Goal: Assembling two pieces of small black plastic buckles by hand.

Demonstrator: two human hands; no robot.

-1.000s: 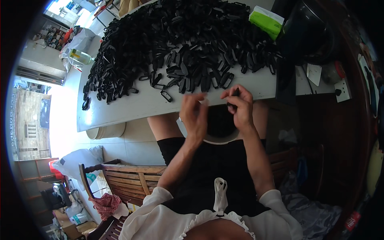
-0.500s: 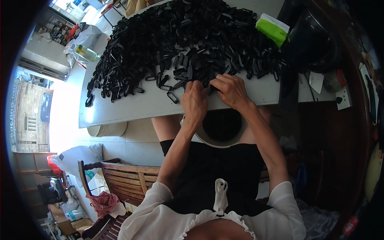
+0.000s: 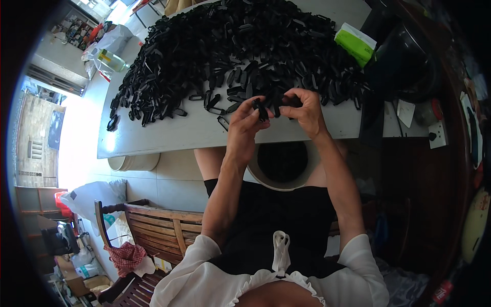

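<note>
A big heap of small black plastic parts [image 3: 240, 51] covers a white table [image 3: 169, 135]. My left hand [image 3: 245, 125] and my right hand [image 3: 304, 110] meet at the heap's near edge, above the table's front. Each hand pinches a small black plastic part [image 3: 262, 108] from the heap, and the two pieces touch between my fingertips. A single black loop-shaped part [image 3: 223, 123] lies on the table just left of my left hand.
A white bucket [image 3: 281, 166] with dark contents sits between my knees under the table edge. A green and white packet [image 3: 354, 45] lies at the heap's right, beside a black bag [image 3: 404, 61]. A wooden chair [image 3: 153, 230] stands at the lower left.
Both hands have moved up from the table's front edge to the rim of the heap and taken up black parts, bringing them together.
</note>
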